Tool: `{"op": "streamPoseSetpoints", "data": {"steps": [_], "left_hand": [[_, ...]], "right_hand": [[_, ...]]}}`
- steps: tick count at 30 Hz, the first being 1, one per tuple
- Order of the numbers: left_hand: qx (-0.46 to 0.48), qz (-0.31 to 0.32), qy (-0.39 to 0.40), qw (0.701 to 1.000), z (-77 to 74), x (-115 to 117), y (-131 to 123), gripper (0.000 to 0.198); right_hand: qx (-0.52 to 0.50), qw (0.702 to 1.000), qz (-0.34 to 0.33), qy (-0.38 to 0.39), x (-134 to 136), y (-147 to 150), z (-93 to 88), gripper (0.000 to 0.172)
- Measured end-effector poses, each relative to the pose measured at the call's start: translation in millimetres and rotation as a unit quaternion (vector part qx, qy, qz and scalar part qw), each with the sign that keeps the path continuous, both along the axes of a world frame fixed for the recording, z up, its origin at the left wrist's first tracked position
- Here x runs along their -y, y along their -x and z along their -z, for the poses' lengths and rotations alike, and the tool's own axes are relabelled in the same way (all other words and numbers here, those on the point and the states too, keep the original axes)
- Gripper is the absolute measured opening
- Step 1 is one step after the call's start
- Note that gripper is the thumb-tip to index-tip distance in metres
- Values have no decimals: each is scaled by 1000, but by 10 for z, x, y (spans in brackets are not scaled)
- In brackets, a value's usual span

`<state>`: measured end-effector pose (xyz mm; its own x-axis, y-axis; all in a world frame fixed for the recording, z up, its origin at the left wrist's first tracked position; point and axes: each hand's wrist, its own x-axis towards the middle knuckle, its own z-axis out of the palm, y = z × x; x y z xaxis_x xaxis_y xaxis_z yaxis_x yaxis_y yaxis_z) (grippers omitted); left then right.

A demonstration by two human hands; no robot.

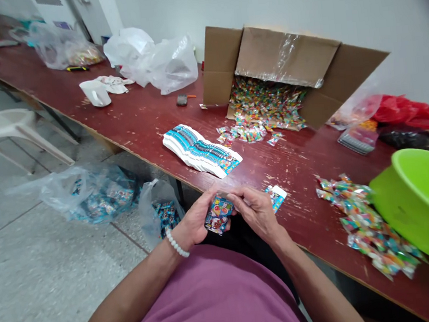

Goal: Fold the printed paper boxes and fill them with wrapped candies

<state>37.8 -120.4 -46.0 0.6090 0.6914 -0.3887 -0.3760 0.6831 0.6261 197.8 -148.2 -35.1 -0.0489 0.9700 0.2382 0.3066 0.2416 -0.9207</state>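
Observation:
A small printed blue carton (218, 214) is held over my lap, just off the table's front edge. My left hand (197, 218) is wrapped round its side. With bent fingers, my right hand (255, 210) pinches the carton's top end. Beyond them on the table lies a fanned row of flat blue-and-white cartons (202, 152). Another flat carton (277, 198) rests beside my right hand, partly covered by it. Wrapped candies (249, 132) spill in front of an open cardboard box (288, 57) full of them.
At the right, a green basin (412, 207) stands beside a strip of wrapped candies (368, 222). A white mug (95, 93) and plastic bags (167, 62) sit farther back. On the floor at left are bags of blue packs (103, 192) and a white stool (6, 123).

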Motion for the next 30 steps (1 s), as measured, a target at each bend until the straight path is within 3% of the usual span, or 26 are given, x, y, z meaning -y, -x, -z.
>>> {"op": "streamPoseSetpoints", "data": {"steps": [4,8,13,19,22,24,27,30], "left_hand": [[28,-4,46,999,4,-27,4,36],[-29,-37,-4,999,10,-4,-33,48],[-60,-7,-42,997,58,9,-55,73],[-33,-29,-3,999,79,-26,-50,43],[-41,-39,-3,998,101,-28,-29,40],[-78,-71,-47,993,132,-31,23,41],[-188,-155,-140,960,229,-98,218,43],[-343,-252,-223,877,394,-272,544,44]], "right_hand": [[49,997,-66,6,-11,-47,-12,23],[-79,990,-59,105,-58,-13,17,21],[-172,968,-47,175,-91,-6,23,27],[-68,988,-71,116,15,-59,84,23],[3,995,-89,56,88,-25,171,24],[52,994,-92,19,104,-43,234,30],[136,990,-17,-14,57,-300,324,37],[250,960,126,-21,-11,-850,433,49]]}}
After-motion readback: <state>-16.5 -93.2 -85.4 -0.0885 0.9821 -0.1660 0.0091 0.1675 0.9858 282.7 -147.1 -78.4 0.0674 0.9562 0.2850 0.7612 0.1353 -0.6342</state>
